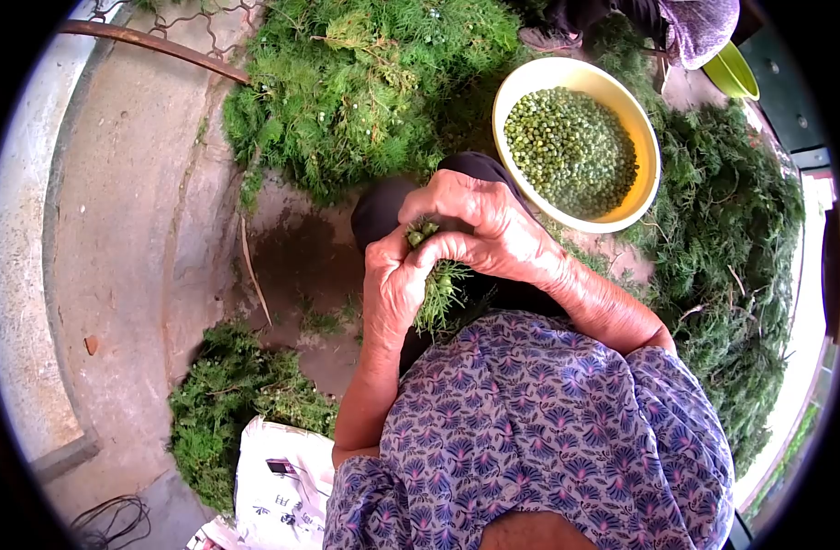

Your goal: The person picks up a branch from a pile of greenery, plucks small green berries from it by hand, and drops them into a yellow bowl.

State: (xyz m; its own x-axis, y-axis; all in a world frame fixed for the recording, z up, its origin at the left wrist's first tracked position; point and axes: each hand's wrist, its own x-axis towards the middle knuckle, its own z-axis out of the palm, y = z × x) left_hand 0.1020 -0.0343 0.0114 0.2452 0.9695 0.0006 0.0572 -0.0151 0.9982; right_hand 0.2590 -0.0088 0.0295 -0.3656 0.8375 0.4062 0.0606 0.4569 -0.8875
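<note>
A green sprig (441,291) with small round green berries is held between my two hands, above my lap. My left hand (394,284) is closed around its stem side, and the feathery leaves hang below the fingers. My right hand (480,225) bends over from the right, its fingers curled and its thumb against the berries at the sprig's top. Just beyond my right hand stands a yellow basin (651,156), holding many green berries (567,147).
Cut green branches (347,92) lie in a heap ahead, with more at the right (723,229) and lower left (218,403). A white sack (278,513) is at the lower left. Another person's patterned clothing (702,32) shows at the top right, beside a green basin (734,71).
</note>
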